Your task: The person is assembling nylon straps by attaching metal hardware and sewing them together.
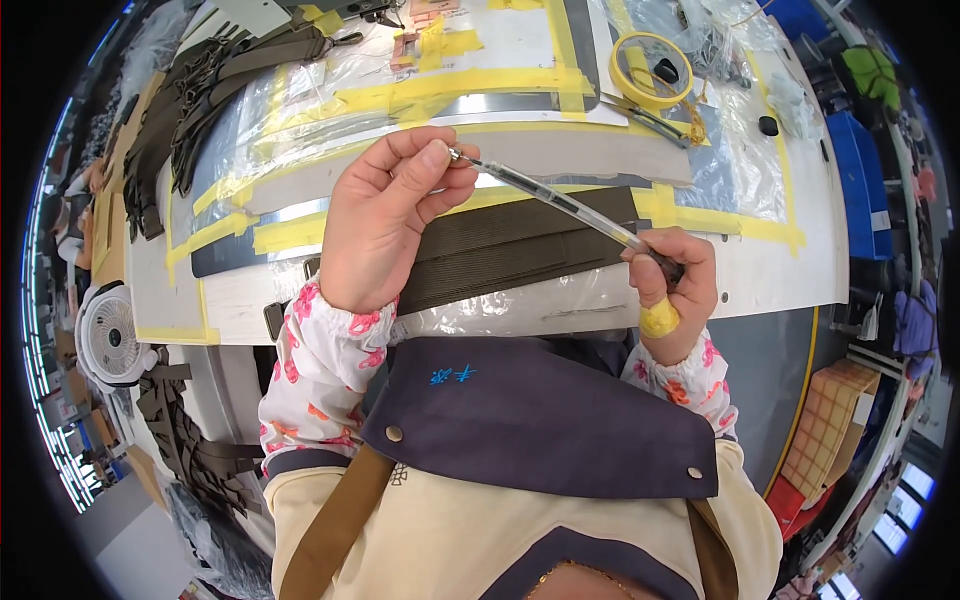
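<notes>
My left hand (385,215) pinches a small silver metal piece (455,154) between thumb and fingertips; its exact kind is too small to make out. The writing end of a clear-barrelled pen (565,205) with a dark refill meets that piece. At the pen's other end, my right hand (680,285) is closed round the barrel. Yellow tape (659,318) wraps the base of the right thumb. Below the pen, dark olive webbing straps (500,250) lie side by side on the table, partly behind my left hand.
Yellow tape strips hold sheets on the white table (800,275). A roll of yellow tape (640,92) and a dark cutter-like tool (650,125) lie at the far right. Bundled straps (200,100) are piled far left. A white fan (108,335) stands left; blue bins (858,185) stand right.
</notes>
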`<state>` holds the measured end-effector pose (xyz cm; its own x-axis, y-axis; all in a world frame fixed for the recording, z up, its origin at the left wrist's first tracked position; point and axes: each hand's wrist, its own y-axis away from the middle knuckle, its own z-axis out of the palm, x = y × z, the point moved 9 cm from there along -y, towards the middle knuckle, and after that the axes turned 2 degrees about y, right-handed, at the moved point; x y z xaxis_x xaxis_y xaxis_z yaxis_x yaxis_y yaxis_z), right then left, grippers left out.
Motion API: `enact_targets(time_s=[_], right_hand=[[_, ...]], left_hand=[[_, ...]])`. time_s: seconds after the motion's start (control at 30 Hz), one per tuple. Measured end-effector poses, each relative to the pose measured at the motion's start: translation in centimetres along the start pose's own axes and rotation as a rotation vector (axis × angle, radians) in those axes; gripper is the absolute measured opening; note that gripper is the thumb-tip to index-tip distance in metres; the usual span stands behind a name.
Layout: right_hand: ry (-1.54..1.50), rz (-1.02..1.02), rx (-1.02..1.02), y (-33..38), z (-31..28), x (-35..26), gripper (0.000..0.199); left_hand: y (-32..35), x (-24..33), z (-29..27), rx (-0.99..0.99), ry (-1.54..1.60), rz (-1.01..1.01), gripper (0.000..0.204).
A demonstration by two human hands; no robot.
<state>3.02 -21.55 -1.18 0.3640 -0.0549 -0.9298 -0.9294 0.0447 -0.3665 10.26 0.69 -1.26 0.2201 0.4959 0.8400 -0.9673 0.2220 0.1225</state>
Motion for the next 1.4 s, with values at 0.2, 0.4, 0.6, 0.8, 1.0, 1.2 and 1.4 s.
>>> enact_targets(time_s=[0.2,0.4,0.6,0.8,1.0,1.2,1.4], right_hand=[[0.004,-0.008,0.017,0.1,0.0,-0.2,0.022],[0.055,-0.054,0.009,0.1,0.2,-0.4,0.022],[0.252,-0.252,-0.082,0.0,1.1,-1.7,0.026],[0.360,-0.227,-0.116,0.8,1.7,-1.6,0.023],[-0.044,0.204,-0.091,1.6,2.8,1.8,0.016],[0.044,0.301,-0.175,1.4,2.7,2.1,0.017],[-0.956,0.960,-0.528,4.5,8.3,3.2,0.014]], left_hand=[[0.2,-0.5,0.3,-0.008,-0.029,-0.010,0.019],[0.5,-0.9,0.4,-0.022,-0.005,-0.032,0.019],[0.5,-1.5,0.3,-0.057,0.037,-0.031,0.020],[0.4,-1.7,0.8,-0.102,0.019,-0.007,0.020],[0.7,-1.9,1.2,-0.062,0.180,0.075,0.021],[1.5,-1.1,1.8,-0.078,0.077,0.105,0.023],[1.5,-1.3,1.7,-0.083,0.125,0.101,0.022]])
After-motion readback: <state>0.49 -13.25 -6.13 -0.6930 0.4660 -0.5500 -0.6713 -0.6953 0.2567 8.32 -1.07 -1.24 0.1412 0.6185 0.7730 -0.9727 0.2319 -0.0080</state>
